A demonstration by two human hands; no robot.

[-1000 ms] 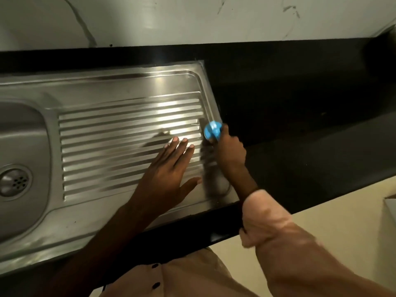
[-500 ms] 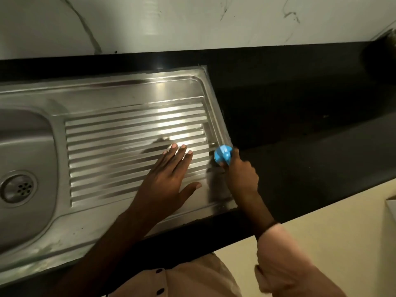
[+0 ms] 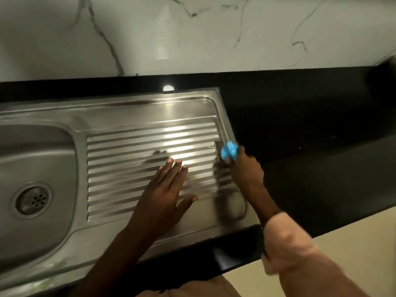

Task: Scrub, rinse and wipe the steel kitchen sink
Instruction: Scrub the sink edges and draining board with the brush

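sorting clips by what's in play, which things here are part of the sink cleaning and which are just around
Part of the job:
- steel sink with its ribbed drainboard
- blue scrubber, gripped in the right hand
- left hand, flat on the drainboard

Just around:
- black counter
- marble wall

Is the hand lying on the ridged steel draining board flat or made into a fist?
Flat. The left hand lies palm down on the ridged steel draining board, fingers straight and together, thumb stuck out sideways.
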